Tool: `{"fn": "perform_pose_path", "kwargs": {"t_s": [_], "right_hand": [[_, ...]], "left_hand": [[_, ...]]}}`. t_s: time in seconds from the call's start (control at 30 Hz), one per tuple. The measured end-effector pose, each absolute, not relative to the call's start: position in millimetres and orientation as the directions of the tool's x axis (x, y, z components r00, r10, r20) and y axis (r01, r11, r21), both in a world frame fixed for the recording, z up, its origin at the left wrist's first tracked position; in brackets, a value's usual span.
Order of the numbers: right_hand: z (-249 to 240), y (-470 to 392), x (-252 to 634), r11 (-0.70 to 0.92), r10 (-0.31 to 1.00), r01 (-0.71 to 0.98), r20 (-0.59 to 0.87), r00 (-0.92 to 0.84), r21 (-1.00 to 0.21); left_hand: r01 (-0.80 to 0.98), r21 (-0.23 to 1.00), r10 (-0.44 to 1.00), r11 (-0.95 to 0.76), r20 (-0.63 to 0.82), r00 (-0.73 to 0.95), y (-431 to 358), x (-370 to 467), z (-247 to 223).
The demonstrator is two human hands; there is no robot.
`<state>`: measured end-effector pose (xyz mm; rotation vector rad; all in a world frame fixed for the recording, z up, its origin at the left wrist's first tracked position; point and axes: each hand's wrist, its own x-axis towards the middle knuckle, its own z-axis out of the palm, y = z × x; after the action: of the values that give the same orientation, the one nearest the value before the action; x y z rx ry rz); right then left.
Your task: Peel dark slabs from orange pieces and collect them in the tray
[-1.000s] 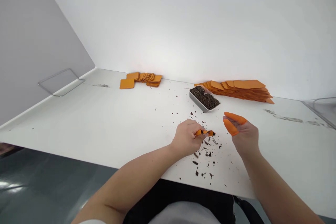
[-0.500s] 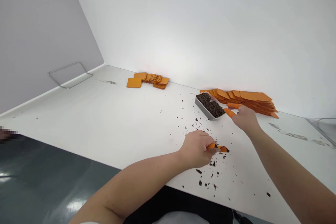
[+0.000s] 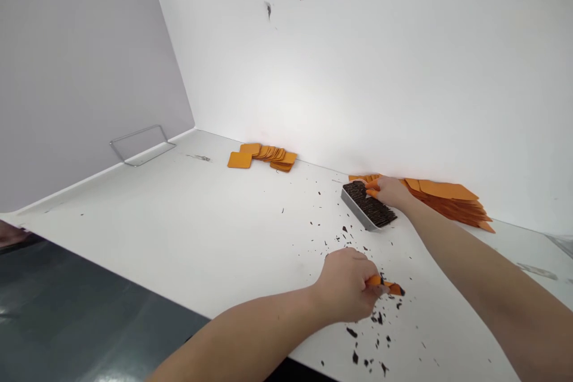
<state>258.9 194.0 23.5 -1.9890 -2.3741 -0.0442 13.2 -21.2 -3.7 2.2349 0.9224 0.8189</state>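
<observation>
My left hand [image 3: 349, 284] is closed low over the white table, with orange, dark-tipped material at its fingertips; whether this is finger covers or a held piece is unclear. Orange covers show on two fingers of my right hand [image 3: 390, 192]. These fingertips are slightly apart at the back part of a shallow tray, touching or just above its dark brown strips [image 3: 373, 206]. The grey tray [image 3: 358, 213] sits at an angle near the wall. Behind and right of it lies a long overlapping row of orange pieces [image 3: 447, 197], partly hidden by my right hand.
A smaller group of orange cards [image 3: 268, 154] lies left of the tray by the wall. Dark crumbs [image 3: 355, 357] are scattered around my left hand. A wire frame [image 3: 143, 146] leans at the far left. Part of another person's hand [image 3: 9, 234] shows at the left edge.
My right hand has moved left, from beside the tray to over its dark strips. My left hand keeps its place over the crumbs. The whole view has shifted slightly.
</observation>
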Motion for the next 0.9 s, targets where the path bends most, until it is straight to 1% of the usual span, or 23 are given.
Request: {"fn": "perform_pose_path", "kwargs": {"t_s": [0.2,0.33,0.47,0.67,0.9], "right_hand": [[24.5,201.7,256.7,0.212,0.976,0.974,0.035,-0.215,0.075],[29.6,199.6,255.9,0.224,0.972,0.967,0.037,-0.230,0.124],[30.1,198.4,254.8,0.238,0.969,0.959,0.026,-0.244,0.155],[28.9,198.5,255.7,0.272,0.961,0.947,-0.002,-0.276,0.169],[31.3,203.5,257.1,0.341,0.940,0.928,-0.035,-0.340,0.148]], "left_hand": [[0.405,0.680,0.749,-0.611,0.332,0.573,-22.0,13.9,-3.1],[0.405,0.694,0.755,-0.596,0.313,0.576,-23.5,13.5,-1.9],[0.415,0.680,0.748,-0.604,0.305,0.589,-23.6,13.2,-1.1],[0.429,0.693,0.762,-0.580,0.275,0.586,-23.2,14.2,0.7],[0.416,0.675,0.745,-0.609,0.308,0.591,-22.5,14.3,-1.0]]}}
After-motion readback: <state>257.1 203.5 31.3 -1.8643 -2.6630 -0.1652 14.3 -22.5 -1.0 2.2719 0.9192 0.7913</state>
